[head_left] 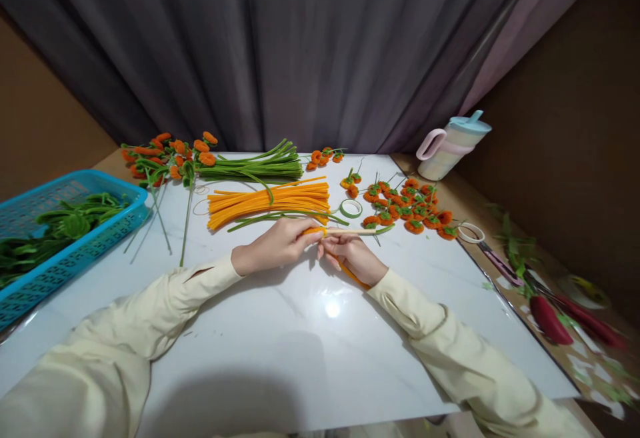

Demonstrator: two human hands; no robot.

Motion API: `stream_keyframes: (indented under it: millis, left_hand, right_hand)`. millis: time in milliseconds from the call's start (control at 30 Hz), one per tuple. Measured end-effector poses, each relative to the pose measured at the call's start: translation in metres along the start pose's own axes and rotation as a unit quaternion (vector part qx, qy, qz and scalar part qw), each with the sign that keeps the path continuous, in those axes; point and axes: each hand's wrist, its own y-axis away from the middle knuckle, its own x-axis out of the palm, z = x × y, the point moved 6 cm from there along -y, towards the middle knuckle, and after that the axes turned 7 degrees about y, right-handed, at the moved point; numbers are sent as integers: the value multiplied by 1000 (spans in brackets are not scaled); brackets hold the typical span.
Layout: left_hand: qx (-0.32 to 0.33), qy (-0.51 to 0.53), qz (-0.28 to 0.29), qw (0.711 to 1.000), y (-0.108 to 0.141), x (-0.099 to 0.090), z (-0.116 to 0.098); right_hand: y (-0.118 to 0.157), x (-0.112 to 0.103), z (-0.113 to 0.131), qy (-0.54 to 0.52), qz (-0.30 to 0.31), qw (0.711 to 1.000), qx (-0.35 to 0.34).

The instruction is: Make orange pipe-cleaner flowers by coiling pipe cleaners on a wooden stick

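Observation:
My left hand [285, 243] is closed over one end of a thin wooden stick [356, 232], which points right across the table. Some orange pipe cleaner is coiled around the stick at the left fingertips. My right hand [353, 256] pinches the loose length of that orange pipe cleaner [353, 274], whose tail runs down under the palm to the wrist. At the stick's far end a short green piece [385, 230] shows. Just beyond the hands lie a bundle of orange pipe cleaners [270, 203] and a roll of green tape [351, 209].
Green pipe cleaners [250, 167] lie at the back, beside stemmed orange flowers [175, 151]. Orange flower heads [407, 205] spread at the right. A blue basket [75, 251] holds green leaves. A tumbler [450, 148], white tape roll [471, 232] and red-handled pliers [550, 320] sit rightward.

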Motion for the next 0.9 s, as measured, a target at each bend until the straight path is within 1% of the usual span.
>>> stream_keyframes:
  millis: [167,433,533,633,700,833,900]
  left_hand:
    - [25,-51,-23,998,-1,-2,3]
    - [42,-142,-13,989,0,0,8]
    - [56,-187,6,981,1,3,11]
    - [68,-238,40,968,1,6,13]
    - [57,-252,57,964,0,5,13]
    - [30,-240,80,967,-3,-4,10]
    - [13,-237,104,966,-4,-8,9]
  right_hand:
    - [-3,-2,-4,-40,6,999,6]
    - [-2,-2,-5,-39,7,999,8]
    - [-1,-2,-4,-32,-4,999,8]
    - [-1,-2,-4,-26,0,1000,11]
    - [-1,-1,-4,-18,11,1000,11]
    - [0,0,-3,-7,31,999,5]
    - [1,3,-2,-11,48,999,8]
